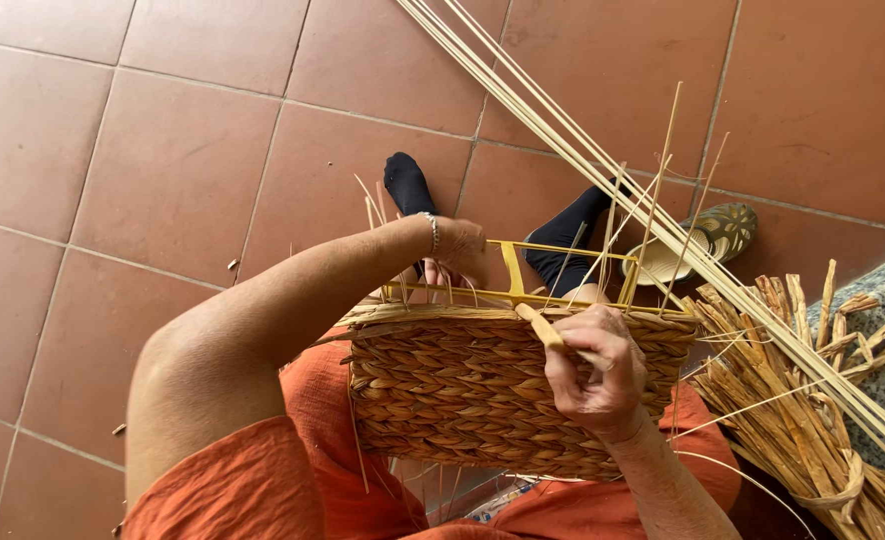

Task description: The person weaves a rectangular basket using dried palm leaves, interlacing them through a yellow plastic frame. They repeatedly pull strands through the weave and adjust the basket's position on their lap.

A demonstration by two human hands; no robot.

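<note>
Clothes: orange cloth (263, 480) covers the lap, closest to the camera.
Basket: a woven basket (463, 390) rests on the lap, its brown braided side facing up. A yellow frame (513, 270) sticks out past its top edge.
Right hand: the right hand (598, 375) lies on the basket's top edge. Its fingers are curled tight around a flat tan strip (541, 325).
Left hand: the left hand (458, 252) reaches over the far side of the basket, by the yellow frame. It has a bracelet (433, 232) on the wrist. Its fingers are hidden behind the rim, so I cannot tell if they hold anything.
Sticks: long thin pale sticks (583, 150) slant across the top right.
Straw: a bundle of dry straw (813, 420) lies to the right of the basket.
Feet: two black socks (408, 185) rest on the red tile floor (163, 150). A sandal (713, 235) lies near them.
</note>
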